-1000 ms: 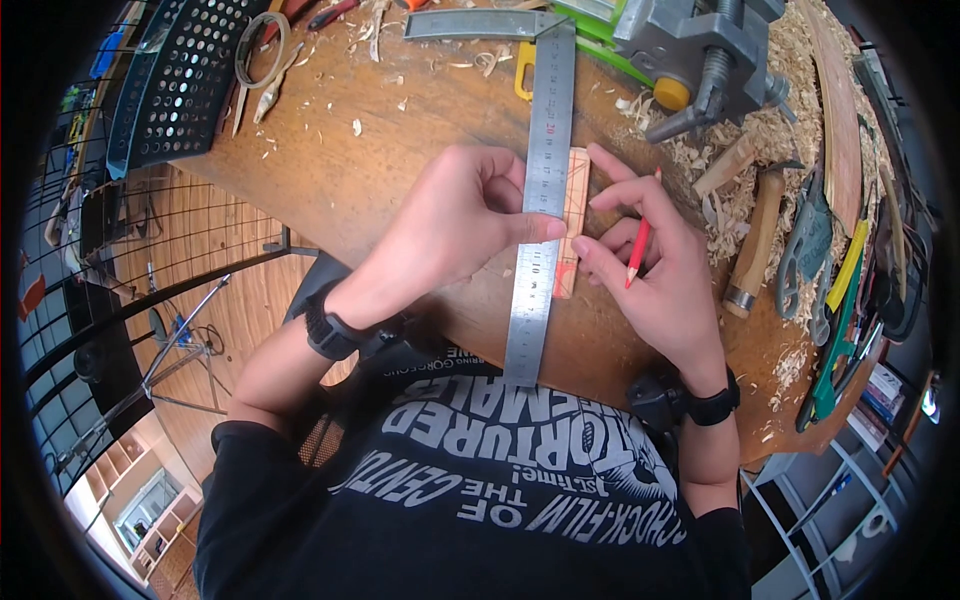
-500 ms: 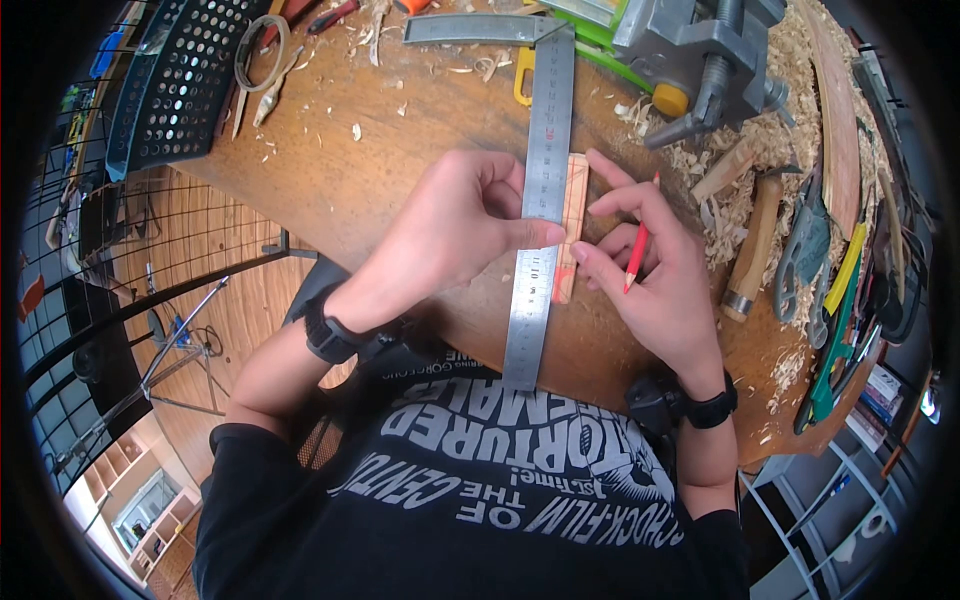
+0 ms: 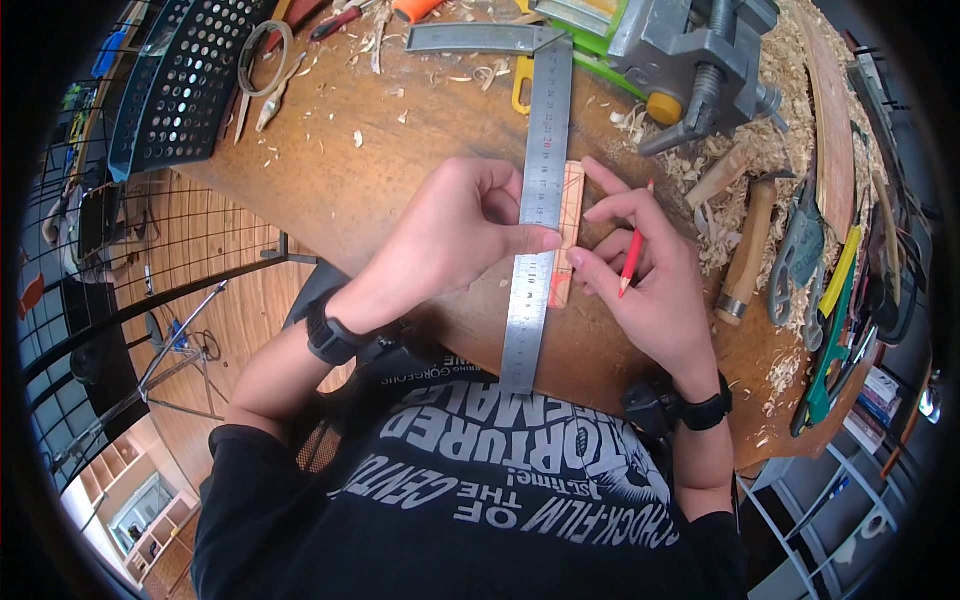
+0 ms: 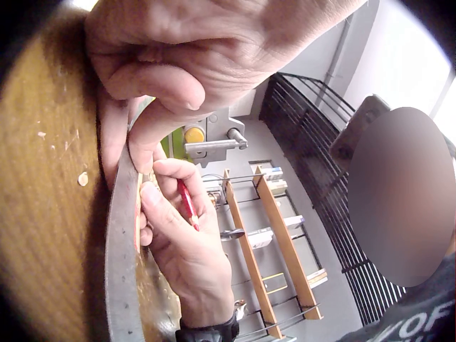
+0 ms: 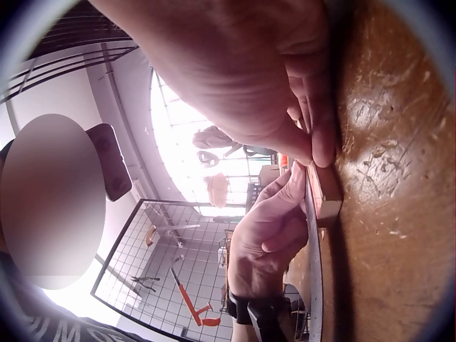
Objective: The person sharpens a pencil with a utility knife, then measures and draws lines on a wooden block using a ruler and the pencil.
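Note:
A metal try square (image 3: 548, 140) with a ruled blade lies on the bench, its blade running towards the person's body. My left hand (image 3: 450, 220) grips the blade near its middle, thumb across the top and fingers curled by the far edge. Along the blade's right side sits a small wooden block (image 3: 573, 195) with pencil lines and red marks. My right hand (image 3: 655, 275) touches this block with thumb and fingertips, as the right wrist view also shows on the block's end (image 5: 328, 203). A red pencil (image 3: 631, 262) is tucked between the right hand's fingers, point downward.
A metal vise (image 3: 695, 70) stands at the back right, amid heaps of wood shavings (image 3: 800, 90). A wooden-handled tool (image 3: 748, 245) and several other tools lie at right. At back left are a perforated basket (image 3: 185, 90) and a tape roll (image 3: 266, 58).
The head view has shifted slightly, so the bench things appear a little lower. Both hands keep nearly the same hold on the square, block and pencil.

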A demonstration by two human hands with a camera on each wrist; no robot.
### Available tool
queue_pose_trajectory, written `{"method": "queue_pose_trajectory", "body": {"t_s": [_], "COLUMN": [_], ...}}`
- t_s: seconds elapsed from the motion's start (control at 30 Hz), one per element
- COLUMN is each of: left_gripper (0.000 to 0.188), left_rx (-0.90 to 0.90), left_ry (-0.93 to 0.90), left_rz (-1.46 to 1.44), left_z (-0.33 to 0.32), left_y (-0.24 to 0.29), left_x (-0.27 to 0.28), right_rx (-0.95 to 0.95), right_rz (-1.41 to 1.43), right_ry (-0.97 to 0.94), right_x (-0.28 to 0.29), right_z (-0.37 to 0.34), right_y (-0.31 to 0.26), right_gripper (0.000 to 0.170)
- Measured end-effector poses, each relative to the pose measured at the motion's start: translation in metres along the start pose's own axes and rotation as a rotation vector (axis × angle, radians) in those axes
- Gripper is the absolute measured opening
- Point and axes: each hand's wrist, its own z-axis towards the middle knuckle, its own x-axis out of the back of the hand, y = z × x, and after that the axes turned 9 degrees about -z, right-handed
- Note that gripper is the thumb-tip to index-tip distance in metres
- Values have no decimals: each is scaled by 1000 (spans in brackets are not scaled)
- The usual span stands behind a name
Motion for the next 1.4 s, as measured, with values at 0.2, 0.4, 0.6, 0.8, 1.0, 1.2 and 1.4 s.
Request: {"method": "queue_pose_trajectory", "body": {"t_s": [0.2,0.4,0.6,0.8,1.0,1.2,1.4], "left_gripper": [24,24,24,25,21,21,25], "left_rx": [-10,-45,-29,-48,-30,-34,-49], "left_ry": [-6,-8,-15,-15,16,18,-13], "left_rz": [-19,-18,-21,-15,-42,-57,-14], "left_z": [-1,1,1,1,0,0,1], "left_y": [3,-2,-1,-4,-1,-2,-4], "left_x": [0,0,0,0,-1,-1,1], "right_rx": [-14,-29,-9,-17,-26,-20,-11], "right_rz": [48,25,-10,39,66,53,38], "right_ry": [-4,-22,-26,-14,-22,-17,-5], "right_x": [0,2,2,0,1,1,-1], "right_z": [0,0,0,0,0,0,1], "right_y": [1,-3,-1,1,-1,-2,1], "right_gripper": [27,27,27,26,26,27,27]}}
